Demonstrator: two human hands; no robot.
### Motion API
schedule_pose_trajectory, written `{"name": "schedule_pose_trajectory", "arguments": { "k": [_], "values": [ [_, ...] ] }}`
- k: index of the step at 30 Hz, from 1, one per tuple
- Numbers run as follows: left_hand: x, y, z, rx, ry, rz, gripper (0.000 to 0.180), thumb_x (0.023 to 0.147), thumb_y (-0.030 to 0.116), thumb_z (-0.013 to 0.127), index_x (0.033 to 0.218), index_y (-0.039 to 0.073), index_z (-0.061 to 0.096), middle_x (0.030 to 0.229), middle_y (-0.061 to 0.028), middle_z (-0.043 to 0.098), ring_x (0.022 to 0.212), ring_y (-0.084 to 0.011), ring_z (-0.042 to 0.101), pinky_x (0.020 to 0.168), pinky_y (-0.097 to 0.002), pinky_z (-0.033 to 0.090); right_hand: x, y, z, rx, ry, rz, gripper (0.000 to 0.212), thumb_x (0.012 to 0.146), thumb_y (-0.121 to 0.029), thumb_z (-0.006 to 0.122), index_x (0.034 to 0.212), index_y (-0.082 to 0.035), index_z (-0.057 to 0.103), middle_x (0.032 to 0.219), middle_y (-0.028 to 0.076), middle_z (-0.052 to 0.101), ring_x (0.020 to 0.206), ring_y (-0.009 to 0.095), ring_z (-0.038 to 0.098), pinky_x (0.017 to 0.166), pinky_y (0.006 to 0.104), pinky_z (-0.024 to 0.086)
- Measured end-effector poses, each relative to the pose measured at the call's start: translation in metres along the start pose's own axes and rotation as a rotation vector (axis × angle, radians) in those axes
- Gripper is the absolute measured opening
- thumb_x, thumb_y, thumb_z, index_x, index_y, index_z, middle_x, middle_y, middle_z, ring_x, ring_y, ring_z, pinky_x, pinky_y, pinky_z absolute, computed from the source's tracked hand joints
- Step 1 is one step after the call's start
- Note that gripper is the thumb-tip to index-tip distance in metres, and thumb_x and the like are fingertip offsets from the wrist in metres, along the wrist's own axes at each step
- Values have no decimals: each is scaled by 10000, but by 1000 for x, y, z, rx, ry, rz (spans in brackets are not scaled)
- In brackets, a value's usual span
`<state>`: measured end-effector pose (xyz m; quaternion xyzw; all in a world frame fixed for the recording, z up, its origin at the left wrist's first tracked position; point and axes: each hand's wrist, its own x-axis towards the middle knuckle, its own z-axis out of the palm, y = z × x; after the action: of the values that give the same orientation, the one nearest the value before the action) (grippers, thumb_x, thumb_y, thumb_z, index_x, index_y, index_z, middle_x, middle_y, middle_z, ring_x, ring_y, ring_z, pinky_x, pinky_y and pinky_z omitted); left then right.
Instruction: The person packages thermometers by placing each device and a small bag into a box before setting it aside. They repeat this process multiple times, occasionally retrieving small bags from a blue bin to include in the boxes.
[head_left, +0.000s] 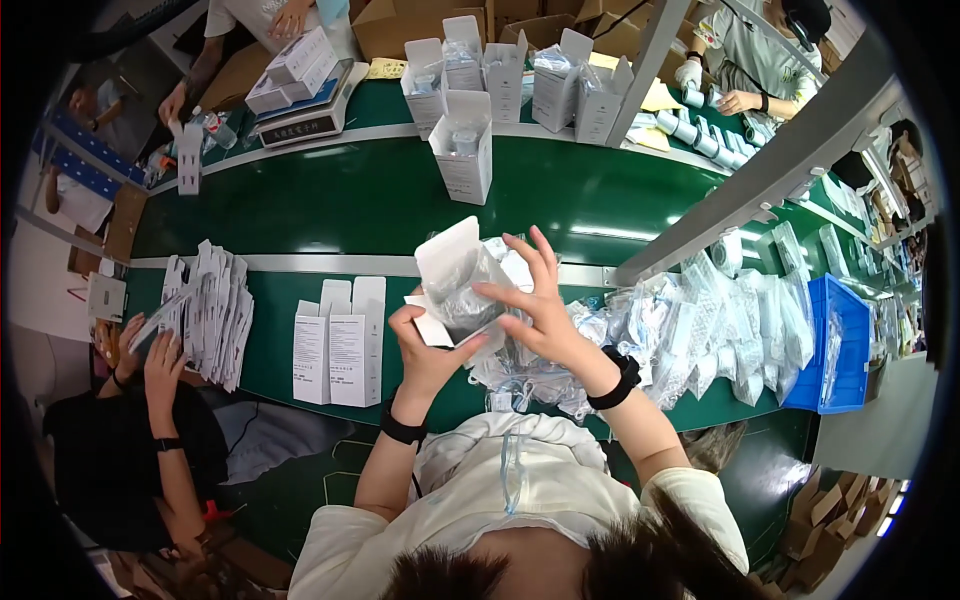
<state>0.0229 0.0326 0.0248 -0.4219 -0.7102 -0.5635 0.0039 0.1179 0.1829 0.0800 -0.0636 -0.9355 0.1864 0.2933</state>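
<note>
My left hand (428, 362) is wrapped round a small white carton (448, 250), which is tilted with its top flap up. Inside the carton's mouth sits a clear plastic-wrapped item (468, 302); the wrapping hides its exact kind. My right hand (545, 315) is at the carton's right side, fingers spread, with the index fingertip against the plastic wrapping. Two white cartons (346, 355) stand upright on the green table to the left. To the right of my hands lies a heap of items in clear and bubble-wrap bags (690, 325).
Beyond a metal rail, an open filled carton (463, 150) stands on the green conveyor belt (330, 200), with several more behind it. A blue bin (838, 345) is at the right. A co-worker's hands (160, 365) handle stacked flat cartons (215, 315) at left. A metal post (740, 200) slants overhead.
</note>
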Motion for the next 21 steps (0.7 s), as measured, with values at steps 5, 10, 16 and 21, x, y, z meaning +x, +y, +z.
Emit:
{"name": "schedule_pose_trajectory", "arguments": {
  "k": [5,10,16,21],
  "values": [
    [-6,-37,-47,-91,206,-314,754,581,50,789,1065,107,213,1071,-115,327,1021,-227,427,836,-313,391,14,79,90,133,36,232,469,791,-324,560,1236,-204,474,1326,134,337,1236,384,260,1003,493,224],
    [-4,-59,-66,-78,270,-323,727,586,76,793,1031,97,217,1119,-157,349,1061,-245,412,876,-340,361,-8,95,150,-48,-641,283,499,759,-303,600,1230,-202,469,1324,99,357,1211,382,296,984,538,244],
    [-14,-82,-49,-121,91,-189,732,567,49,787,1025,103,219,1190,-226,334,1118,-302,394,901,-364,350,-48,65,132,-208,-783,176,425,692,-217,654,1098,-184,530,1106,57,485,1080,325,415,954,567,270],
    [-9,-65,-38,-159,-88,-86,659,567,20,753,1036,86,294,1235,-235,342,1135,-351,397,914,-386,344,-37,60,131,-349,-744,168,389,623,-167,697,994,-167,579,937,32,519,1022,262,443,944,536,294]
  ]
}}
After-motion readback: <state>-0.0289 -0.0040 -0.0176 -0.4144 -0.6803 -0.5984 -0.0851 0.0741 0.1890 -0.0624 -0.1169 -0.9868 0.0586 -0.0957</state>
